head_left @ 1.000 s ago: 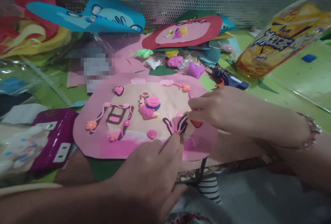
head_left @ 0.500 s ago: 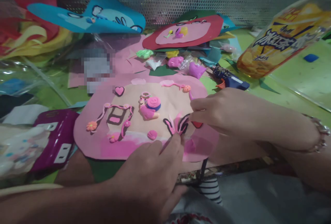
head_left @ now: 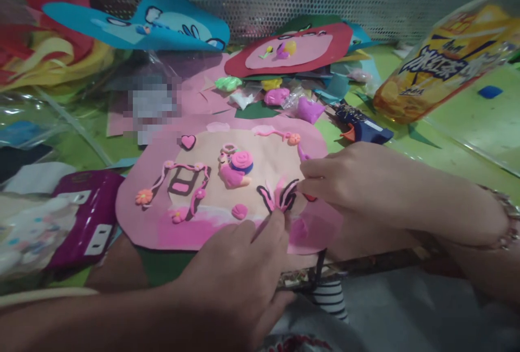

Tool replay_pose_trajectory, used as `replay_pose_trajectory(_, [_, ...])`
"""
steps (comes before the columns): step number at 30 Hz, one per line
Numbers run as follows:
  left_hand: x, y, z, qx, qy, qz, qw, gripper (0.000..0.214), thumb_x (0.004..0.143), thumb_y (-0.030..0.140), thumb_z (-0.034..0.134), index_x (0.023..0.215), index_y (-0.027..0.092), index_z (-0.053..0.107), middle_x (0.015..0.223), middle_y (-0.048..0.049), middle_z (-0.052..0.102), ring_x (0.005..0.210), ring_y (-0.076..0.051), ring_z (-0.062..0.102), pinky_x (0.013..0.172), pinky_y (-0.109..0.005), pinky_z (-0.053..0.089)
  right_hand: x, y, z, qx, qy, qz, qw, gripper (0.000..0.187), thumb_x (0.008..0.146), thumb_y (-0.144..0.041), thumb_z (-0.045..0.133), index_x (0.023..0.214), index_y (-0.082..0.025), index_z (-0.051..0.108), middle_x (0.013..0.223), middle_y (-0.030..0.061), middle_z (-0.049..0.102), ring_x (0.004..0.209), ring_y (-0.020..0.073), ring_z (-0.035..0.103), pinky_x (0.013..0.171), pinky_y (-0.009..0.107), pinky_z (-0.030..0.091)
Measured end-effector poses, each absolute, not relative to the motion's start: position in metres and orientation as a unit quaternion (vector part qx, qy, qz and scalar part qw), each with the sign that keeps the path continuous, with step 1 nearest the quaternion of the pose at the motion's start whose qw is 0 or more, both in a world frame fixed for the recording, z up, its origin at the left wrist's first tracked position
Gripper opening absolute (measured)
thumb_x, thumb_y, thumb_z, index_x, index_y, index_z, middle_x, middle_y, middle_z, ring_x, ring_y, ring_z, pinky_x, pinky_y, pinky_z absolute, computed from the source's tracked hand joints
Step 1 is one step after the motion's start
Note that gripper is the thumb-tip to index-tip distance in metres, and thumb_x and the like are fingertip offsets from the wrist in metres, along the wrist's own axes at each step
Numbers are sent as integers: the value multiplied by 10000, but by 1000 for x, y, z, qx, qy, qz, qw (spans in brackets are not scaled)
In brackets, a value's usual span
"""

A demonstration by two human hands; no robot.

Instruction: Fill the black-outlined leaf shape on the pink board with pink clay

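A pink foam board [head_left: 146,216] with a tan centre lies in front of me, decorated with clay shapes: a pink snail [head_left: 235,168], a heart [head_left: 188,141], flowers and a chair-like outline [head_left: 181,184]. My left hand [head_left: 239,276] presses its fingertips down at the base of a pink and black clay butterfly [head_left: 278,197]. My right hand [head_left: 345,178] pinches the butterfly's right wing with fingers closed. A bracelet sits on my right wrist.
Behind the board lie small clay lumps in wrappers [head_left: 280,97], a red and pink foam piece [head_left: 292,51], a blue foam shape [head_left: 154,21] and a blue glue gun [head_left: 361,127]. A yellow snack bag [head_left: 442,65] leans at right. A magenta case [head_left: 87,216] lies at left.
My right hand has slid slightly down and left over the butterfly's right side, hiding more of the red piece beneath. My left hand stays pressed in place.
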State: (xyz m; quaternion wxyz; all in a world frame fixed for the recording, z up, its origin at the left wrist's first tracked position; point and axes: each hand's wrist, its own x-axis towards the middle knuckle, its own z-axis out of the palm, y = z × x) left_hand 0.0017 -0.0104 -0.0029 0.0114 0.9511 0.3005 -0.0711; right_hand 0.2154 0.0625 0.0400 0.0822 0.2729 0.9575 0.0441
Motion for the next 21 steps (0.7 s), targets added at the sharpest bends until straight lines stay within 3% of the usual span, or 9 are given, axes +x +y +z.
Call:
replay_pose_trajectory(7, [0,-7,-5,957,284,-55,10,587,884,455,501,1295,37,501,1228,-251,511,787,-279,550,642,-416,506,219,54,36,299,951,43,61,60,770,-145,534,781,-198,507,679,-30,502,471,97,189,500,284,84])
replay_pose_trajectory(12, [0,-9,-6,954,295,-56,2,565,890,472,495,1284,68,524,1270,-248,483,828,-294,555,669,-437,516,212,41,32,349,936,-13,49,146,670,-195,608,748,-209,485,611,-47,476,458,97,222,484,270,87])
replay_pose_trajectory(16, [0,-11,-5,951,303,-55,12,560,889,476,508,1281,77,530,1253,-232,503,832,-293,551,684,-438,515,211,32,25,379,925,-22,25,135,723,-119,564,777,-202,472,654,-29,512,518,112,350,515,294,89])
replay_pose_trajectory(21, [0,-10,-4,951,305,-56,18,560,888,478,510,1284,84,530,1246,-222,511,818,-286,549,675,-434,512,211,31,21,387,921,-44,22,129,766,-119,561,749,-187,452,617,-33,493,488,97,381,501,293,111])
